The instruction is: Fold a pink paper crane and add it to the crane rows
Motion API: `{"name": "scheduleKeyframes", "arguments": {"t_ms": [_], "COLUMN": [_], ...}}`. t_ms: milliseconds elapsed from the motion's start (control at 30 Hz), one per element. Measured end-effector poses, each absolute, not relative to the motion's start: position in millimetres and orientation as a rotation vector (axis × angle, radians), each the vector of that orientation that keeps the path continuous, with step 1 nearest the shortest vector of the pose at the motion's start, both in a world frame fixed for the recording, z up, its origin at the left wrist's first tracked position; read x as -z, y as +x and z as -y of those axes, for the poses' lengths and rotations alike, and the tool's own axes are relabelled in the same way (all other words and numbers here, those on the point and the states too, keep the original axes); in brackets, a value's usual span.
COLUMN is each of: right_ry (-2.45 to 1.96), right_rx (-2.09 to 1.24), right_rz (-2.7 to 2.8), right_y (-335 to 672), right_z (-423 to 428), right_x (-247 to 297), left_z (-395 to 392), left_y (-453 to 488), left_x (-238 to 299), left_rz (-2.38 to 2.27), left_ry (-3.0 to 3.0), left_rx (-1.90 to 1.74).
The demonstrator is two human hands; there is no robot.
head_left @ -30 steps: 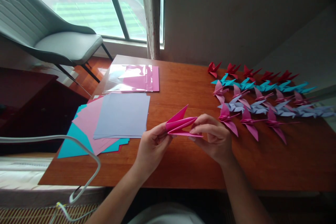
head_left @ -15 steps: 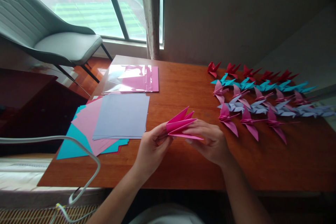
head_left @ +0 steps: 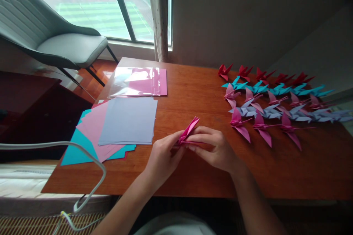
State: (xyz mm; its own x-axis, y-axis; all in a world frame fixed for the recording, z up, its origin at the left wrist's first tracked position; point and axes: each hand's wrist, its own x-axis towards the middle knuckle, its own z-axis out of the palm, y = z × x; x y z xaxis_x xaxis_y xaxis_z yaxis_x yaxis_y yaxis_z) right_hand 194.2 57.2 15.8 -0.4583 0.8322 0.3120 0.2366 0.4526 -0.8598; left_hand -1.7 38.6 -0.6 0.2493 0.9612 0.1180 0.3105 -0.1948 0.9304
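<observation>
Between my two hands, above the front of the table, is a partly folded piece of bright pink origami paper (head_left: 189,130), its narrow points sticking up and away from me. My left hand (head_left: 164,154) pinches its left and lower side between thumb and fingers. On its right side, the fingers and thumb of my right hand (head_left: 214,147) are closed on the folds and cover much of them. To the right, bright pink paper cranes (head_left: 263,126) stand in the row closest to me.
Rows of red cranes (head_left: 261,75), turquoise cranes (head_left: 257,87), light pink cranes (head_left: 231,95) and lavender cranes (head_left: 271,112) lie at the right of the wooden table (head_left: 190,91). Paper sheets (head_left: 128,121) and a clear packet (head_left: 138,82) lie left. A white cable (head_left: 91,156) loops at front left.
The pink paper has been pressed narrower, its spread flaps drawn together. My right hand has moved slightly left, closer to my left hand.
</observation>
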Motion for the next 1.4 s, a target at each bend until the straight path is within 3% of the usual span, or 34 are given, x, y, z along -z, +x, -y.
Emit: {"name": "scheduleKeyframes", "arguments": {"t_ms": [333,700,1100,1400], "right_ry": [-0.911,-0.987,-1.025,-1.033], "right_rx": [-0.982,-0.833,-0.963,-0.942], "right_rz": [1.975,1.795,1.440,1.649], "right_y": [194.9,198.4,197.5,200.5], "right_z": [-56.9,-56.7,-56.4,-56.7], "right_x": [-16.7,-16.0,-6.6,-14.3], "left_z": [-39.1,-41.3,-39.8,-39.6], "left_y": [-2.5,-2.4,-3.0,-3.2], "left_x": [3.3,-2.4,-2.9,-2.1], "left_rz": [-1.203,-1.155,-1.032,-1.017], "left_ry": [1.783,1.433,1.340,1.343], "left_rx": [-0.930,-1.060,-0.991,-0.973]}}
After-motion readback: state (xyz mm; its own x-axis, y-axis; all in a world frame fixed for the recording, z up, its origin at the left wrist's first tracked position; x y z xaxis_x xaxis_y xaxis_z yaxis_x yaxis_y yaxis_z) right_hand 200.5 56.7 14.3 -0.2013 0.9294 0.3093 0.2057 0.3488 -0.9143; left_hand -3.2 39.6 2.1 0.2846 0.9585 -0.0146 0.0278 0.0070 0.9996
